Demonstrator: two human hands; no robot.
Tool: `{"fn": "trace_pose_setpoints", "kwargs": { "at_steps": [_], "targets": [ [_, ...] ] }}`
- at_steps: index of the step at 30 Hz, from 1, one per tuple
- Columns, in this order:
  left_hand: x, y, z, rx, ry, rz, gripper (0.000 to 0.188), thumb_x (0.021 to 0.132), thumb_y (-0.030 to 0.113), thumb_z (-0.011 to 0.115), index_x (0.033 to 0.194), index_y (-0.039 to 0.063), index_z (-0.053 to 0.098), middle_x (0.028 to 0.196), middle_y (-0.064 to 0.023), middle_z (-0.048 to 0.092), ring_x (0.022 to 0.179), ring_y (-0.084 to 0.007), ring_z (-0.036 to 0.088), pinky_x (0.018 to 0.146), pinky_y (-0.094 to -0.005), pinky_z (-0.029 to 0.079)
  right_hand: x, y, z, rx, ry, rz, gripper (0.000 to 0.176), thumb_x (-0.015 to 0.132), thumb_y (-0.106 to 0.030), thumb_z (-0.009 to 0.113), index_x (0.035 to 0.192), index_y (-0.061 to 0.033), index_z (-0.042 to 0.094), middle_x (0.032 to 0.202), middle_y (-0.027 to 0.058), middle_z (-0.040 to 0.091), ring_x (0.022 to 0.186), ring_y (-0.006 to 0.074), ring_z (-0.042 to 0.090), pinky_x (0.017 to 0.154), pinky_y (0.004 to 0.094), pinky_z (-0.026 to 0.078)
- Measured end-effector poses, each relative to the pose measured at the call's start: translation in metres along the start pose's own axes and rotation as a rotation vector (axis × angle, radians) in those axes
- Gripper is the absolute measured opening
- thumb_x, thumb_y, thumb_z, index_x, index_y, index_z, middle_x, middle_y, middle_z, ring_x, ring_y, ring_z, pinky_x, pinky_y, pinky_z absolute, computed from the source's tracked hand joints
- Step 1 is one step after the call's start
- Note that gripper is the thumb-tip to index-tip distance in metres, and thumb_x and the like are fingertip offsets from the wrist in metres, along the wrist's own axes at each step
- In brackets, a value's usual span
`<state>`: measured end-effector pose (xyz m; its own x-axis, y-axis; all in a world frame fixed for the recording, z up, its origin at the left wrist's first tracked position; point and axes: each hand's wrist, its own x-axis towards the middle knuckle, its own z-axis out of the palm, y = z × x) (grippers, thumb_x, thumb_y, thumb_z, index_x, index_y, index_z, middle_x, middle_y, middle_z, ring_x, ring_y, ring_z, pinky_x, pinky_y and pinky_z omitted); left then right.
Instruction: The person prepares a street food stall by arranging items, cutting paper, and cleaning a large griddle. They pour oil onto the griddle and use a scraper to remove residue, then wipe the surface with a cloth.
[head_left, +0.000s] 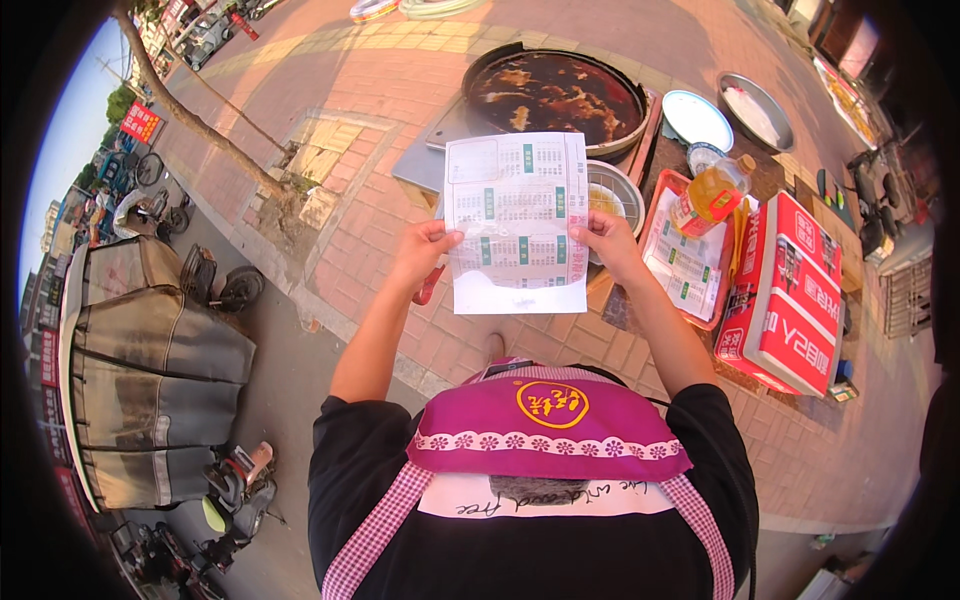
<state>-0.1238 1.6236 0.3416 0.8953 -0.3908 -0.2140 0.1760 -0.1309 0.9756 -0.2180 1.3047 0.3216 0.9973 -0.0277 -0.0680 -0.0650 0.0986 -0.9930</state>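
My left hand (427, 251) and my right hand (604, 241) hold a printed paper sheet (517, 225) by its two side edges, thumbs on the near face. The sheet is upright before my chest and bears print, with a white band along its lower edge. Past it stands a large round pan (555, 97) of dark liquid with pale patches on it. A metal bowl (634, 196) with a wire rack is partly hidden behind the sheet and my right hand. At right, a red-rimmed tray (649, 232) holds more printed sheets, and a bottle of yellow oil (709, 199) is over it.
A red and white carton (795, 300) stands right of the tray. Beyond are a white-blue plate (697, 120), a patterned bowl (703, 156) and a metal basin (784, 135). At left are a tree trunk (202, 105), a covered vehicle (157, 375) and parked scooters (240, 495).
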Motion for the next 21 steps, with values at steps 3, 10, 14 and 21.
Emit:
{"fn": "trace_pose_setpoints", "kwargs": {
  "at_steps": [3,10,14,21],
  "targets": [
    [0.0,-0.001,0.005,-0.126,-0.002,-0.014,0.018,0.086,0.006,0.068,0.101,-0.005,0.068,0.09,-0.0082,0.071,0.081,-0.0107,0.062,0.071,-0.0261,0.048,-0.001,0.0,0.002,0.115,0.088,-0.049,0.034,0.087,0.0,0.065,0.12,-0.0003,0.055,0.094,0.0042,0.068,0.084,0.0093,0.062,0.074,0.0243,0.05],
    [0.005,0.001,0.011,-0.207,-0.012,-0.136,0.015,0.089,0.012,0.067,0.088,-0.003,0.066,0.082,-0.0118,0.069,0.039,-0.0179,0.054,0.033,-0.0317,0.043,-0.001,-0.018,0.006,-0.061,0.097,-0.244,0.035,0.085,0.0,0.068,0.118,-0.0023,0.056,0.084,0.0021,0.063,0.075,0.0105,0.059,0.07,0.0248,0.05],
    [0.01,0.001,0.006,-0.12,0.024,-0.085,0.018,0.09,0.015,0.067,0.088,-0.003,0.066,0.08,-0.0125,0.068,0.037,-0.0172,0.049,0.031,-0.0313,0.037,-0.009,-0.043,-0.001,-0.618,0.11,-0.421,0.02,0.082,-0.004,0.071,0.101,-0.0009,0.065,0.08,0.0056,0.06,0.07,0.0177,0.059,0.065,0.0295,0.049],
    [0.002,0.009,0.017,0.092,0.184,-0.043,0.038,0.093,0.032,0.063,0.098,-0.006,0.066,0.092,-0.0155,0.069,0.064,-0.0174,0.067,0.059,-0.0279,0.051,-0.015,-0.071,0.006,-1.133,0.706,-0.807,0.014,0.07,-0.002,0.074,0.081,-0.0039,0.065,0.098,0.0091,0.056,0.091,0.0255,0.055,0.073,0.0382,0.042]
  ]
}}
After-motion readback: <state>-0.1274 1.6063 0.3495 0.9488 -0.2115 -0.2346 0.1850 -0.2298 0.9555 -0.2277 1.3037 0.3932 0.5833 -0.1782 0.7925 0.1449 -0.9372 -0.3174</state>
